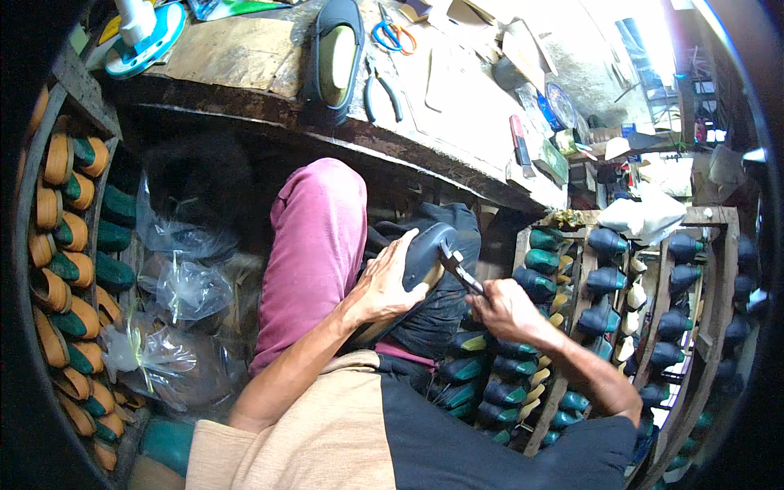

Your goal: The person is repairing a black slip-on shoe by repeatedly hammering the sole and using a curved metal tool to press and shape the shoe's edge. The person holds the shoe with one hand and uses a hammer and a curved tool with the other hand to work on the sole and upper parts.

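A dark shoe (420, 260) rests over my lap, its toe pointing away from me. My left hand (385, 283) is wrapped over its side, with the thumb near the middle of the upper. In my right hand (504, 310) is a hammer (462, 273), gripped by the handle. The hammer's metal head meets or almost meets the right side of the shoe's toe; whether they touch I cannot tell. The heel end of the shoe is partly hidden behind my left hand and wrist.
Ahead, a worn workbench (229, 53) holds another dark shoe (336, 65), scissors (394, 37), pliers (381, 91) and a red-handled knife (520, 143). Racks of tan-and-green shoes (69, 253) stand at left, dark shoes (600, 282) at right. Plastic bags (192, 286) lie beside my leg.
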{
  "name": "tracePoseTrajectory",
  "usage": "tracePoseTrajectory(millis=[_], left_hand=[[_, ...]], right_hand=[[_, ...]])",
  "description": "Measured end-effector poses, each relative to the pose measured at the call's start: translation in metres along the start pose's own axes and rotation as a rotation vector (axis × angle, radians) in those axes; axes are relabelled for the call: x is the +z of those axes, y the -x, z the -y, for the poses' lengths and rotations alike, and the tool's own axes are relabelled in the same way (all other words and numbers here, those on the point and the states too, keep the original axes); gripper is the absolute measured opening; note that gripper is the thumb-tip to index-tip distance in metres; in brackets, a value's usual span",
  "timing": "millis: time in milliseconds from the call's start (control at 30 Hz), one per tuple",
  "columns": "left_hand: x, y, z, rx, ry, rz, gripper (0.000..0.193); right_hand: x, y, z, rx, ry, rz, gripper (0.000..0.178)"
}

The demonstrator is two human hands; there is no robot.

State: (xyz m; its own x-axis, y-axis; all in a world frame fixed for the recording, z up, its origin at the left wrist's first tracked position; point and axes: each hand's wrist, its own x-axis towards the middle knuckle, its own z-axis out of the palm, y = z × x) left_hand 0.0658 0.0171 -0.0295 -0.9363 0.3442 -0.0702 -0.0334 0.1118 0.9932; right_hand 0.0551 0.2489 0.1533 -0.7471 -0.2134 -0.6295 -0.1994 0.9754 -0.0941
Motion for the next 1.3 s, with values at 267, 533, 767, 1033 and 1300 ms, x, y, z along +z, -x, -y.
tracePoseTrajectory(millis=[267,533,767,1033,1300], left_hand=[[0.007,0.014,-0.018,0.131,-0.076,-0.237,0.065],[-0.013,-0.017,-0.031,0.017,0.237,0.034,0.063],[-0.01,-0.036,-0.043,-0.097,0.418,0.219,0.061],[0.003,-0.024,-0.055,-0.085,0.085,0.141,0.063],[0.012,-0.037,-0.045,-0.175,0.038,0.065,0.06]], right_hand=[[0.084,0.012,-0.008,-0.034,-0.408,-0.289,0.033],[0.107,-0.001,-0.018,-0.207,-0.473,-0.408,0.016],[0.092,0.034,0.007,0.067,-0.629,-0.152,0.025],[0.135,0.051,0.037,0.217,-1.296,-0.083,0.042],[0.081,0.044,-0.011,0.085,-1.379,0.406,0.054]])
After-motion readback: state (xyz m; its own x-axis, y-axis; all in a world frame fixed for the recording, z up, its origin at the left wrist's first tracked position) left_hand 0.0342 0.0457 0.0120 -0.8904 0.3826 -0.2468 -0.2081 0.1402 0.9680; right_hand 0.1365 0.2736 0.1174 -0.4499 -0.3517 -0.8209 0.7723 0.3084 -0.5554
